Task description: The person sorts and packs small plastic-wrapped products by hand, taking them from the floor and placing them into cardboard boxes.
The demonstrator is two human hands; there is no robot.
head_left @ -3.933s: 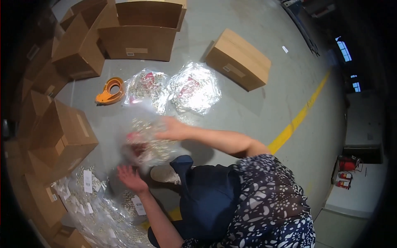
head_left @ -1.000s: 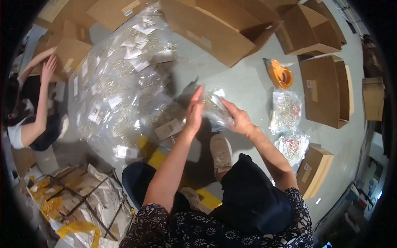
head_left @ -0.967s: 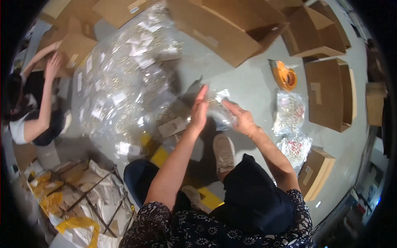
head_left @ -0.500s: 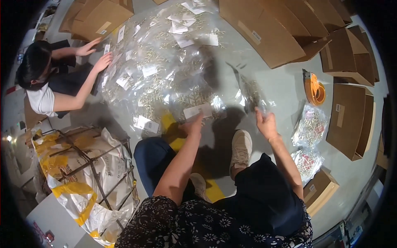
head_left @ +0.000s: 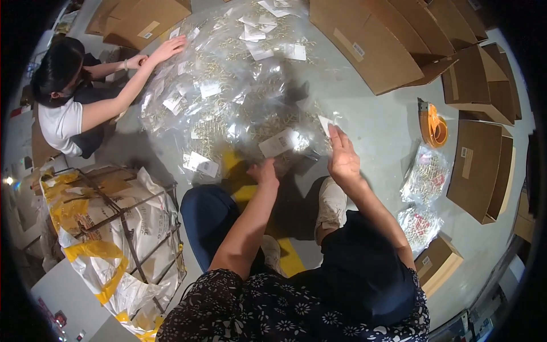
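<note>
A broad heap of clear plastic bags (head_left: 228,108) with gold glittery snowflake-like ornaments and white labels covers the floor before me. My left hand (head_left: 265,171) is at the heap's near edge, just below a bag's white label (head_left: 279,142). Its fingers look slightly apart, with nothing visible between them. At the heap's right edge, my right hand (head_left: 343,159) has its fingers stretched out. Their tips touch a clear bag with a white tag (head_left: 326,125). Whether that bag is gripped at all underneath is hidden.
Another person (head_left: 62,108) crouches at the left, hands at the heap. Open cardboard boxes (head_left: 376,51) stand at the far right. An orange tape dispenser (head_left: 434,124) and bagged ornaments (head_left: 421,174) lie on the right. A strapped white sack (head_left: 122,228) stands at near left.
My right hand has moved left and forward, bringing a bag of gold ornaments to the heap, and its fingers have straightened. My left hand has drawn back from the label. The other person's hands shifted.
</note>
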